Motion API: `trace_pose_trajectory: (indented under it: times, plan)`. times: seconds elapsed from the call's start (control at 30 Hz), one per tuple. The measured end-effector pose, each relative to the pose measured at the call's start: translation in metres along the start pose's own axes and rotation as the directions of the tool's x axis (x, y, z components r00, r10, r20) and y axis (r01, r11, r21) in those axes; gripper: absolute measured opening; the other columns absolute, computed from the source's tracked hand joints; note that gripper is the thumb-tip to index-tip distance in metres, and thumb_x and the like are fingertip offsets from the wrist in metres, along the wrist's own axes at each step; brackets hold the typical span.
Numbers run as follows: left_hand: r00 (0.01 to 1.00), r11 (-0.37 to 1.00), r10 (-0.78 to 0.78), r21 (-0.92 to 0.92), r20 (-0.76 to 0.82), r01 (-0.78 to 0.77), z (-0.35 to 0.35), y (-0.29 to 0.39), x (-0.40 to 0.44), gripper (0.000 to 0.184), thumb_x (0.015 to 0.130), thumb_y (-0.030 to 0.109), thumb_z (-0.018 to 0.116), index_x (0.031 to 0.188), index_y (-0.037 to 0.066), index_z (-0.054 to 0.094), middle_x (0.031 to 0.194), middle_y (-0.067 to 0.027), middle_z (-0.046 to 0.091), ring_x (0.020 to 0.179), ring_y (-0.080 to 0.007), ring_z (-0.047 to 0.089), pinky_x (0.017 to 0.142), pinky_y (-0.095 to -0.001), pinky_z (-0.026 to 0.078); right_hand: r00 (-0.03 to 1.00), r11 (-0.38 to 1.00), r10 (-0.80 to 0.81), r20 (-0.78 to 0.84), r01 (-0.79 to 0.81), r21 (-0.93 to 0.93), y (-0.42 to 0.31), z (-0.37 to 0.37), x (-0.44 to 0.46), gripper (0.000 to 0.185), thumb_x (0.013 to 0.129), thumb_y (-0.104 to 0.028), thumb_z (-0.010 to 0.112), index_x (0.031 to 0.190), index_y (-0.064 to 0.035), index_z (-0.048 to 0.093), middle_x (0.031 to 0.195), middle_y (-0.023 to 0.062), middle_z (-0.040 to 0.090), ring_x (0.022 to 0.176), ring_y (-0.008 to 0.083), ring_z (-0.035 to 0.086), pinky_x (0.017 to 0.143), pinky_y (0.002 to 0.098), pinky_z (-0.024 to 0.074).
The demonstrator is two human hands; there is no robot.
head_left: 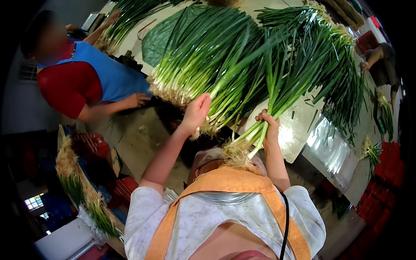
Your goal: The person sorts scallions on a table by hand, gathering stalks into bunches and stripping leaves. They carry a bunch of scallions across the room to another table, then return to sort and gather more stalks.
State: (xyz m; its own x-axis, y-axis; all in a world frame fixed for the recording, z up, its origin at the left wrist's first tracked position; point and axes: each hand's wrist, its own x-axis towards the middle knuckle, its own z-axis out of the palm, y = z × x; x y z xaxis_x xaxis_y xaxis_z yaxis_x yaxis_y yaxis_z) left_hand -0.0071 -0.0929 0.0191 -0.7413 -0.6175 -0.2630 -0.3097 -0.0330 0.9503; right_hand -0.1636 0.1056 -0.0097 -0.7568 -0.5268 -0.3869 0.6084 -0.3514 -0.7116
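Observation:
My left hand [198, 113] is closed on a green onion stalk [225, 79] at its pale lower part, its leaves pointing up and right over the big pile. In my right hand [269, 124] is a small bunch of green onions [281, 99], gripped just above the roots. The bunch's tangled roots [236, 152] hang near my apron, and its leaves fan out over the table. Beyond my left hand lies a wide pile of green onions [203, 47], roots toward me.
More onions [320, 52] lie at the right. A person in a blue apron [102, 71] stands at the left, one hand by the table's edge. Another person [381, 65] is at the far right. Onions fill a long crate [86, 186] at lower left; red crates [383, 177] stand lower right.

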Motion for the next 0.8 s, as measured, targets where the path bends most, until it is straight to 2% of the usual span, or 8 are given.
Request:
trace_pose_trajectory:
  times: [0.13, 0.27, 0.33, 0.47, 0.57, 0.67, 0.7, 0.8]
  plan:
    - [0.967, 0.927, 0.252, 0.279, 0.033, -0.251, 0.027, -0.018, -0.029, 0.023, 0.091, 0.016, 0.052, 0.105, -0.002, 0.054, 0.058, -0.0062, 0.047, 0.050, -0.0107, 0.043, 0.047, -0.0274, 0.033, 0.972, 0.977, 0.215, 0.095, -0.215, -0.008, 0.030, -0.008, 0.011, 0.026, 0.075, -0.006, 0.062, 0.096, 0.0046, 0.053, 0.079, 0.0113, 0.058, 0.069, 0.0188, 0.059, 0.064, 0.0286, 0.0505]
    - [0.984, 0.973, 0.179, 0.148, 0.009, -0.178, 0.053, -0.034, -0.035, 0.022, 0.090, 0.015, 0.053, 0.105, -0.001, 0.053, 0.059, -0.0060, 0.049, 0.050, -0.0122, 0.044, 0.047, -0.0282, 0.034, 0.920, 0.913, 0.373, 0.116, -0.387, 0.127, 0.055, -0.008, 0.005, 0.039, 0.079, -0.002, 0.060, 0.113, -0.0048, 0.042, 0.102, 0.0135, 0.059, 0.083, 0.0223, 0.060, 0.071, 0.0339, 0.0534]
    - [0.987, 0.974, 0.160, 0.157, 0.032, -0.163, 0.057, -0.041, -0.035, 0.023, 0.092, 0.015, 0.051, 0.109, -0.001, 0.051, 0.065, -0.0018, 0.050, 0.056, -0.0074, 0.044, 0.051, -0.0239, 0.036, 0.935, 0.912, 0.341, 0.095, -0.353, 0.210, 0.061, -0.002, -0.001, 0.031, 0.079, -0.006, 0.063, 0.106, 0.0034, 0.051, 0.100, 0.0151, 0.060, 0.078, 0.0200, 0.060, 0.070, 0.0311, 0.0515]
    - [0.996, 0.998, 0.043, 0.049, 0.072, -0.047, 0.062, -0.034, -0.038, 0.022, 0.092, 0.013, 0.050, 0.109, -0.002, 0.050, 0.075, -0.0011, 0.054, 0.067, -0.0059, 0.049, 0.060, -0.0212, 0.040, 0.931, 0.910, 0.343, 0.128, -0.363, 0.199, 0.066, -0.006, -0.003, 0.036, 0.080, -0.005, 0.063, 0.111, 0.0006, 0.047, 0.108, 0.0161, 0.057, 0.083, 0.0211, 0.060, 0.071, 0.0331, 0.0518]
    - [0.969, 0.979, 0.198, 0.011, 0.149, -0.202, 0.071, -0.051, -0.027, 0.033, 0.090, 0.019, 0.052, 0.116, -0.001, 0.049, 0.094, -0.0114, 0.060, 0.079, -0.0184, 0.060, 0.068, -0.0289, 0.047, 0.925, 0.914, 0.353, 0.138, -0.373, 0.161, 0.066, -0.009, -0.001, 0.038, 0.080, -0.007, 0.064, 0.112, -0.0004, 0.047, 0.108, 0.0159, 0.058, 0.086, 0.0221, 0.060, 0.073, 0.0353, 0.0522]
    - [0.960, 0.798, 0.090, 0.558, 0.265, -0.229, 0.083, -0.044, -0.037, 0.054, 0.088, 0.028, 0.053, 0.131, 0.000, 0.035, 0.117, -0.0177, 0.054, 0.097, -0.0300, 0.058, 0.080, -0.0365, 0.047, 0.918, 0.911, 0.376, 0.128, -0.392, 0.132, 0.076, -0.017, 0.004, 0.038, 0.080, -0.011, 0.065, 0.113, 0.0000, 0.049, 0.106, 0.0142, 0.059, 0.088, 0.0223, 0.060, 0.076, 0.0362, 0.0517]
    - [0.945, 0.807, 0.095, 0.531, 0.314, -0.258, 0.084, -0.034, -0.043, 0.081, 0.082, 0.039, 0.058, 0.140, 0.004, 0.014, 0.115, -0.0233, 0.055, 0.094, -0.0388, 0.058, 0.077, -0.0422, 0.047, 0.909, 0.900, 0.396, 0.133, -0.413, 0.140, 0.072, -0.013, 0.000, 0.038, 0.080, -0.012, 0.065, 0.112, 0.0000, 0.050, 0.105, 0.0133, 0.059, 0.089, 0.0222, 0.059, 0.077, 0.0362, 0.0512]
    - [0.912, 0.769, -0.098, 0.612, 0.398, -0.184, 0.094, -0.036, -0.047, 0.098, 0.074, 0.038, 0.066, 0.142, 0.006, 0.004, 0.101, -0.0255, 0.059, 0.082, -0.0397, 0.060, 0.068, -0.0412, 0.049, 0.890, 0.877, 0.407, 0.203, -0.443, 0.183, 0.079, -0.023, 0.002, 0.034, 0.084, -0.016, 0.061, 0.113, -0.0056, 0.048, 0.111, 0.0107, 0.059, 0.102, 0.0221, 0.056, 0.088, 0.0366, 0.0472]
